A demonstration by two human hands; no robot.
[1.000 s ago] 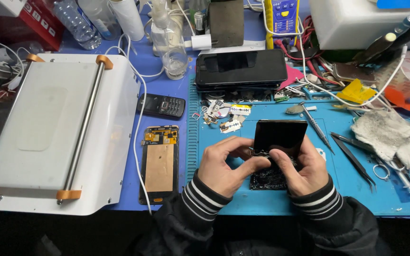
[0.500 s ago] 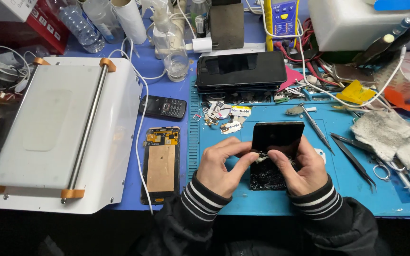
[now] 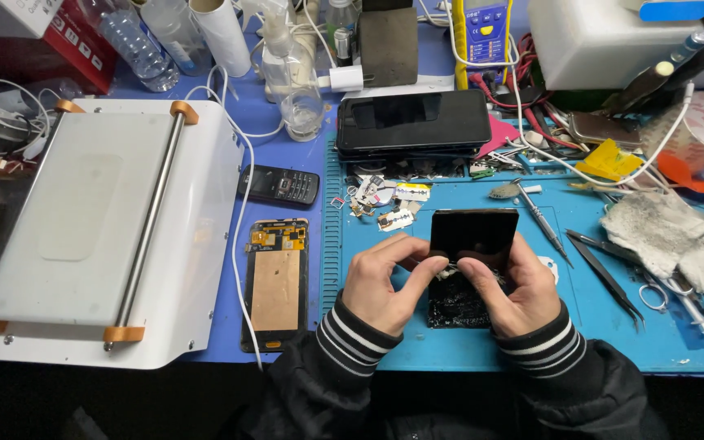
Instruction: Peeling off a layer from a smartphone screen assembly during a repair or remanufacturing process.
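Observation:
Both my hands work over the blue mat. A black phone screen panel stands tilted up from a dark phone body that lies flat beneath it. My left hand pinches at the panel's lower left edge, fingers bent in. On the right side my right hand grips the panel, its thumb pressed at the joint where a small pale part shows between the thumbs. Whether that part is a cable or glue I cannot tell.
A white box-shaped machine with a steel bar fills the left. An opened phone frame and a small keypad phone lie beside it. Stacked phones sit behind; tweezers, scissors, a screwdriver and a grey rag lie right.
My hands and the panel stay in nearly the same place; my thumbs have shifted slightly at the panel's lower edge. The view has moved a little.

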